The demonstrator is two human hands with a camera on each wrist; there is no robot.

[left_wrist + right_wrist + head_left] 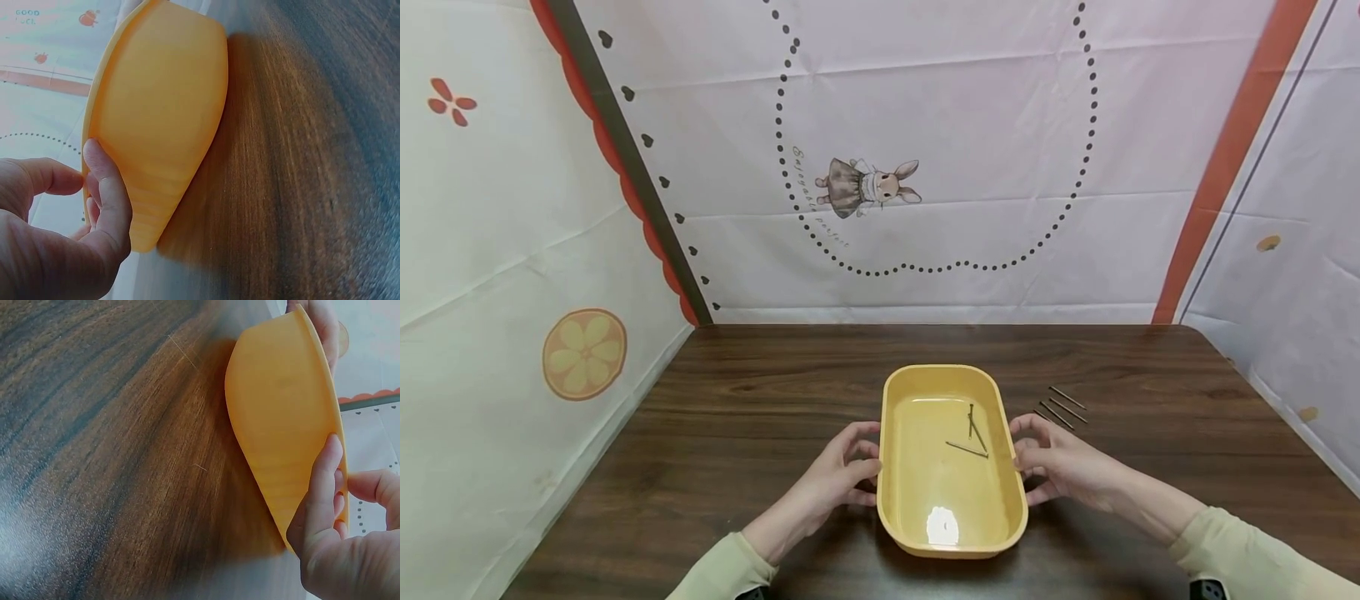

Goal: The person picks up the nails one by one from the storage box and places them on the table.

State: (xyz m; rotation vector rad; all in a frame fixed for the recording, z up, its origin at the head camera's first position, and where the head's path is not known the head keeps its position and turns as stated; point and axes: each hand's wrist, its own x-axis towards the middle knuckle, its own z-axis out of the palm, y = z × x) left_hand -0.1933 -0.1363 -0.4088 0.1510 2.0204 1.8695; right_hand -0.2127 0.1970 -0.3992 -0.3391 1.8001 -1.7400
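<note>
A yellow plastic tray (pixel 925 500) with rounded corners is between my two hands above the dark wooden table. My left hand (pixel 842 471) pinches its left rim, thumb at the edge and fingers against the outer wall, as the left wrist view shows on the tray wall (pixel 165 94). On the opposite side my right hand (pixel 1067 467) pinches the right rim the same way, seen too against the wall (pixel 281 394) in the right wrist view. Three thin nails (pixel 967 449) lie loose inside the tray, towards its right side. Whether its base touches the table is hard to tell.
Several more nails (pixel 1067 408) lie side by side on the wooden table (pixel 760 375), just beyond my right hand. A printed white cloth (pixel 970 150) hangs behind the table and along both sides.
</note>
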